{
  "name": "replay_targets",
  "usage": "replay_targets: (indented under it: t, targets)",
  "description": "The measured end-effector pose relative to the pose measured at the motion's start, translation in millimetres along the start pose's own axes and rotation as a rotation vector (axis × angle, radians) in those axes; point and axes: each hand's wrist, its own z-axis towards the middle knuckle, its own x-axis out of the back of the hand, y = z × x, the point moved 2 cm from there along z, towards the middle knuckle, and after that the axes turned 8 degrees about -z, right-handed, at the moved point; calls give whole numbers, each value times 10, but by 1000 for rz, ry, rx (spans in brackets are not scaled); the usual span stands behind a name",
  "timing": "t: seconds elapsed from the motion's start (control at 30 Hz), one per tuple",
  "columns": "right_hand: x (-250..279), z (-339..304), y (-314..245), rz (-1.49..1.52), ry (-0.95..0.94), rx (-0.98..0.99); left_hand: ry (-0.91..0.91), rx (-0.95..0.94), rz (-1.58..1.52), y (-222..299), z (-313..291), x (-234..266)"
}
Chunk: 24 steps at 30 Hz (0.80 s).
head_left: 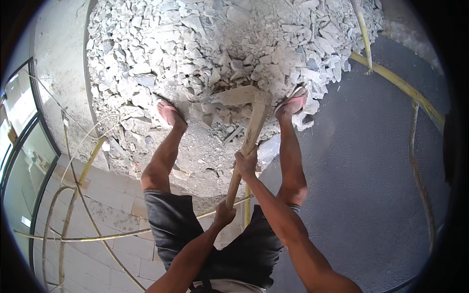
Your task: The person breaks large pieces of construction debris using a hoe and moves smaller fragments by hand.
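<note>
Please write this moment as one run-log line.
left hand: grips hoe handle near end; right hand: grips farther up; hoe head: over rubble

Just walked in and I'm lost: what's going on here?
A person's left hand grips a dusty hoe-like tool low on its handle; the right hand holds it farther up. The tool's head is between two sandalled feet, at the broken rubble; whether it touches is unclear.

A smooth dark-grey floor [351, 171] spreads along the right; pale rectangular tiles [88, 266] cover the lower left. At the left edge stand dark-framed glass panes [29, 180] (the upper one glaring with bright light).
</note>
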Motion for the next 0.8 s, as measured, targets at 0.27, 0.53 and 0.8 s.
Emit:
replay_targets:
  t: [0.27,0.53,0.8]
  targets:
    - [-429,1524,-1469,103,-137,335,86,-104,-212,1497,1444,320]
    - [-347,894,-11,-19,-44,-1,-10,99,-220,85,880,-225]
    - [352,-3,1262,-341,16,-65,-176,266,-122,-540,-363,-748]
